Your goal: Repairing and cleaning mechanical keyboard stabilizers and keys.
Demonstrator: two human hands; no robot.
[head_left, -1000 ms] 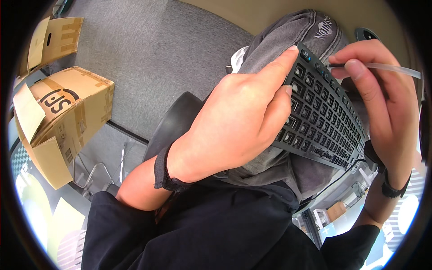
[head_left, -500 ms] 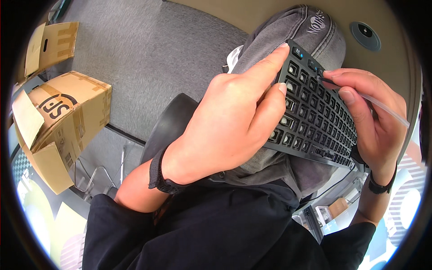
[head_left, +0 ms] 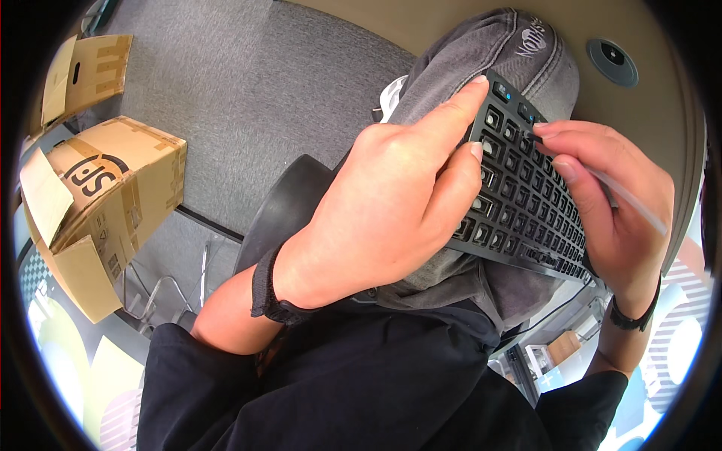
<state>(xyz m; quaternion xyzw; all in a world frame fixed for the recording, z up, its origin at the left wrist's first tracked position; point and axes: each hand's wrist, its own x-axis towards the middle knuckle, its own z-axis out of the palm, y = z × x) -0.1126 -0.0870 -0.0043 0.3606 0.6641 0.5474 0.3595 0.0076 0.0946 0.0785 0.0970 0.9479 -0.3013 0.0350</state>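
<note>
A black keyboard (head_left: 519,184) with its keycaps off lies tilted across my lap, its bare key sockets showing and small blue lights at the top edge. My left hand (head_left: 398,195) grips the keyboard's left end, index finger stretched along the upper corner and thumb bent at the side edge. Between the thumb and fingers of my right hand (head_left: 620,180) is a slim tool with a clear handle (head_left: 639,207) and a dark tip. That tip is at the keyboard's upper rows; whether it touches is too small to tell. The keyboard's right end is partly hidden behind my right hand.
Grey jeans (head_left: 481,49) support the keyboard. Two cardboard boxes (head_left: 143,161) stand at the left, near a metal-legged frame. A brown surface with a round dark fitting (head_left: 611,62) lies at the upper right. A black cable (head_left: 556,312) hangs below the keyboard.
My right hand and the slim tool have shifted slightly, the tool's handle end swinging down and left. The keyboard and left hand have moved a touch right.
</note>
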